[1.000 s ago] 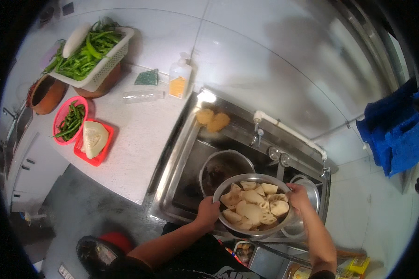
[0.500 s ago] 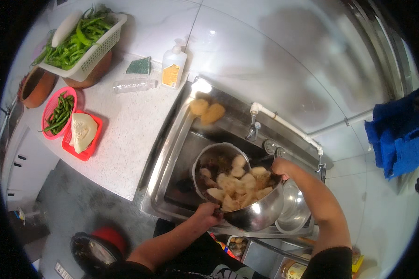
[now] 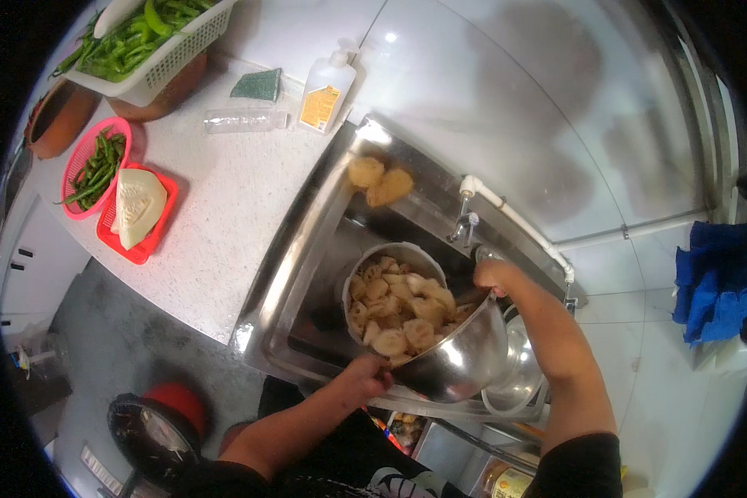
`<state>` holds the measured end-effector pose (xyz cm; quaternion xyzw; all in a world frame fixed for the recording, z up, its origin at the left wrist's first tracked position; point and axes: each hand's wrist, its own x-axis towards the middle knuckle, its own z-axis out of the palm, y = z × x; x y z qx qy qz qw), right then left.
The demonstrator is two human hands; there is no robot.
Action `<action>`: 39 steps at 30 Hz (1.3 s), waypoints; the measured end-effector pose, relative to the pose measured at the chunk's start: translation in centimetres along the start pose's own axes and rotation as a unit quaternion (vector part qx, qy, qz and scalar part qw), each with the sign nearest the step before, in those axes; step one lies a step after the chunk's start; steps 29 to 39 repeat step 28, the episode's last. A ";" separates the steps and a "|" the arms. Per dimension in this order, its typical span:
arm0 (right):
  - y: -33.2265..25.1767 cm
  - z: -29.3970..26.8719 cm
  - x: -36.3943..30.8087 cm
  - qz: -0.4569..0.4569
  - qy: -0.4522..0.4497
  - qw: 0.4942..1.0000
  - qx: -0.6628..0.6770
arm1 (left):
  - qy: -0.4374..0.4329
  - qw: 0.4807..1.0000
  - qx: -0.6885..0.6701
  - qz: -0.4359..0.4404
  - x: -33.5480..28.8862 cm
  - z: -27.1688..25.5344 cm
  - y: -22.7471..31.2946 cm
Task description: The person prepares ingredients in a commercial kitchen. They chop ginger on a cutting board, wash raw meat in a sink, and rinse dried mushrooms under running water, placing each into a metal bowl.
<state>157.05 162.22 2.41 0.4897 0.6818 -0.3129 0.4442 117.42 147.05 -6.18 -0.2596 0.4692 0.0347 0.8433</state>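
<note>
At the sink (image 3: 290,319), both my hands hold a shiny metal bowl (image 3: 465,361) tilted on its side. My left hand (image 3: 365,379) is closed on its near-left rim, and my right hand (image 3: 498,278) grips its far-right rim. The bowl's mouth leans over a round metal pot (image 3: 412,251) standing in the basin. Pale, thick-cut food slices (image 3: 411,311) fill the pot and lie across the bowl's lip; some have holes like lotus root. A second shiny metal basin (image 3: 519,378) sits to the right, partly hidden by the bowl and my right arm.
Two yellow-brown lumps (image 3: 388,187) lie on the sink ledge beside a tap (image 3: 465,224). On the left counter are a pump bottle (image 3: 324,95), green scouring pad (image 3: 257,85), clear bottle (image 3: 245,121), pepper baskets (image 3: 174,70) (image 3: 73,187) and a red tray (image 3: 170,217). A bin (image 3: 153,436) stands below.
Slices have slid out of the tilted bowl into the pot, whose dark inside is now covered. The whole view has shifted slightly; both hands keep hold of the bowl.
</note>
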 end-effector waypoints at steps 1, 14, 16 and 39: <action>0.0 -0.5 0.0 -0.026 0.014 1.000 -0.010 | -0.018 1.000 0.000 -0.010 0.1 -0.2 0.1; -7.5 -10.3 -5.2 -0.043 -0.035 0.961 -0.273 | -0.068 0.997 -0.006 -0.046 -1.4 1.7 -0.6; -9.3 -11.6 -6.3 0.062 -0.017 0.982 -0.177 | -0.088 0.994 -0.012 -0.057 -1.2 1.6 -1.0; -12.9 -12.1 -12.5 0.320 0.101 0.930 0.153 | -0.136 0.985 0.083 0.067 -4.5 2.1 -4.1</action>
